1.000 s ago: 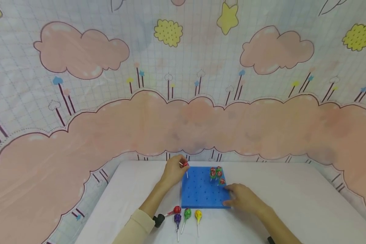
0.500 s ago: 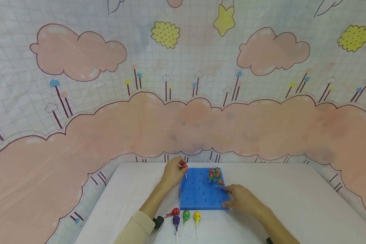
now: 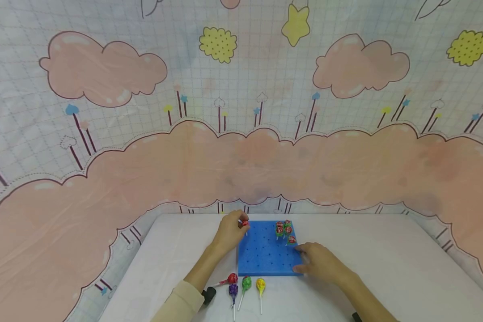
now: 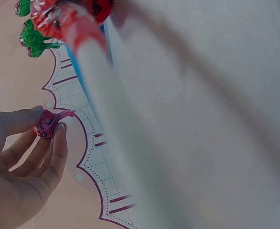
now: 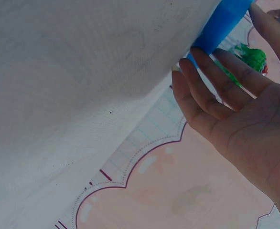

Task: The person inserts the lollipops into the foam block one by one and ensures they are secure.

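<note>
My left hand (image 3: pixel 226 230) pinches a red-wrapped lollipop (image 4: pixel 45 125) between thumb and fingertips. In the head view its stick points down at the far left corner of a blue board (image 3: pixel 265 259) dotted with small holes; whether the tip sits in a hole cannot be made out. Several red-and-green lollipops (image 3: pixel 287 230) stand in the board's far right part. Along the board's right edge rests my right hand (image 3: pixel 322 261), its fingers nearly straight and touching the side, as the right wrist view also shows.
In front of the board lie a red lollipop (image 3: pixel 232 278), a purple lollipop (image 3: pixel 233 290), a green lollipop (image 3: pixel 246 282) and a yellow lollipop (image 3: pixel 260 285) on the white table (image 3: pixel 386 268). Behind hangs a cloud-patterned cloth (image 3: pixel 241 165).
My left hand has lowered slightly with the lollipop, bringing its stick closer to the board. The right hand has stayed on the board's edge.
</note>
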`<state>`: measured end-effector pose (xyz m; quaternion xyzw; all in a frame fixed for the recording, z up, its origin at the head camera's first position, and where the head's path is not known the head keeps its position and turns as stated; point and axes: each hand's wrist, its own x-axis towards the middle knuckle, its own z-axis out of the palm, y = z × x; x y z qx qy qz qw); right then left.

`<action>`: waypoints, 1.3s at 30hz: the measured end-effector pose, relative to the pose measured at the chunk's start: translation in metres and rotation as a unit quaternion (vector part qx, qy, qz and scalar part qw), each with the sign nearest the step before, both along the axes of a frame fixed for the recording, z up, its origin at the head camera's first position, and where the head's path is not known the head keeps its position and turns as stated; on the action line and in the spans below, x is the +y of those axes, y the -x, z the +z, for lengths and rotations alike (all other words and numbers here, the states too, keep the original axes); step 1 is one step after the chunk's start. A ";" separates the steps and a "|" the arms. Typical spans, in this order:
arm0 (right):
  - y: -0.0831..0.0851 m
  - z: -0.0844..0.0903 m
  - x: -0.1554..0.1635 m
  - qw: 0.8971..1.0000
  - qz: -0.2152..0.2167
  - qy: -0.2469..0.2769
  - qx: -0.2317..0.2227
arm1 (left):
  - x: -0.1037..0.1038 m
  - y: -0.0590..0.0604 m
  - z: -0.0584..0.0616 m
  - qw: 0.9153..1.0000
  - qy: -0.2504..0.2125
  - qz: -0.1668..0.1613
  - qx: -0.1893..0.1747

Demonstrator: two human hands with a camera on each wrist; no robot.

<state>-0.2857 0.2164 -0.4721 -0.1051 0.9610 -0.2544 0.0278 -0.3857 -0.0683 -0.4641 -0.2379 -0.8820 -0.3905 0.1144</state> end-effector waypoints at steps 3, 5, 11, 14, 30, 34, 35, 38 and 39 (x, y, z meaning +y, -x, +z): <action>0.001 0.000 0.000 1.000 0.003 -0.002 0.003 | 0.000 -0.002 0.000 1.000 0.004 -0.003 -0.007; 0.001 0.000 0.000 1.000 0.004 -0.003 0.005 | 0.000 -0.002 -0.001 1.000 0.012 -0.004 -0.008; 0.002 0.000 -0.001 1.000 0.000 -0.010 0.000 | 0.002 -0.003 -0.003 0.999 0.036 0.007 -0.014; 0.003 0.000 -0.001 1.000 -0.001 -0.008 -0.003 | 0.002 -0.005 -0.003 0.999 0.046 0.020 -0.009; 0.004 -0.005 0.003 1.000 -0.005 -0.004 -0.003 | -0.010 -0.036 0.013 0.994 0.097 0.033 0.022; 0.004 -0.004 0.004 1.000 -0.009 -0.007 -0.005 | -0.017 -0.045 0.021 0.992 0.123 0.007 -0.021; 0.004 -0.004 0.004 1.000 -0.009 -0.007 -0.005 | -0.018 -0.047 0.024 0.991 0.133 0.000 -0.032; 0.004 -0.003 0.003 1.000 -0.001 -0.005 -0.001 | -0.023 -0.052 0.031 0.984 0.167 -0.023 -0.059; 0.004 -0.003 0.003 1.000 0.001 -0.005 -0.001 | -0.025 -0.054 0.033 0.981 0.179 -0.031 -0.064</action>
